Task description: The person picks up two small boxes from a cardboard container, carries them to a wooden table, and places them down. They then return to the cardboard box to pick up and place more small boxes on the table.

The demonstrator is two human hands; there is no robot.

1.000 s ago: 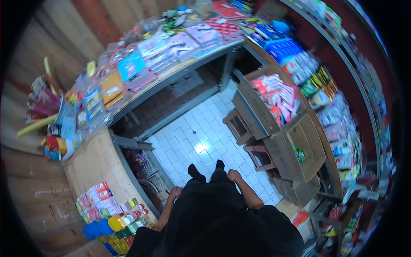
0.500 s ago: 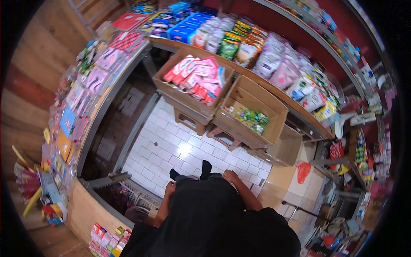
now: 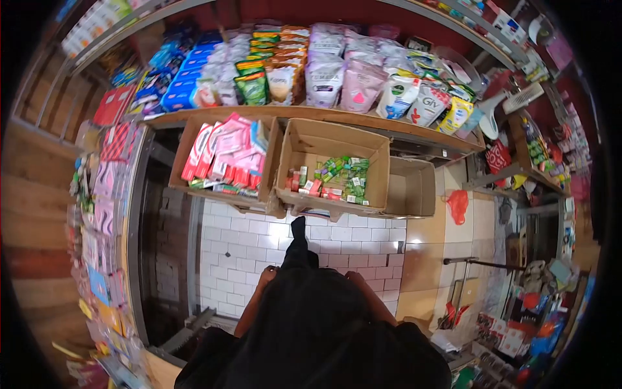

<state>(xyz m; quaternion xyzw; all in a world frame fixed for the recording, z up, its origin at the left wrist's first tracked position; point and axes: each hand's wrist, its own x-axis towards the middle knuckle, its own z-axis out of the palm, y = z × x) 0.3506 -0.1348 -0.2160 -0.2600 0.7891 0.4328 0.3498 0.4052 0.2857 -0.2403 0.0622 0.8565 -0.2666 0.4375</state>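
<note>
My left hand (image 3: 267, 277) is beside my dark trouser leg, its fingers small and partly hidden against the cloth. On the other side, my right hand (image 3: 354, 277) rests close to my thigh, mostly covered by my black shirt (image 3: 317, 330). Neither hand shows a held thing. In front of my feet stands a cardboard box (image 3: 184, 152) full of red and pink packets (image 3: 227, 155). Beside it, a second cardboard box (image 3: 334, 137) holds small green and red packs (image 3: 346, 175). One dark-socked foot (image 3: 298, 228) reaches toward this box.
A shelf (image 3: 214, 113) behind the boxes carries rows of pouches (image 3: 324, 68). Another cardboard box (image 3: 411, 188) stands at the right. A red plastic bag (image 3: 457, 206) lies on the tiled floor (image 3: 227, 233). Packaged goods line the left counter (image 3: 133, 253).
My view has turned and shifted, so the boxes now face me squarely and appear nearer. One foot is now ahead of the other. Both hands stay low by my legs.
</note>
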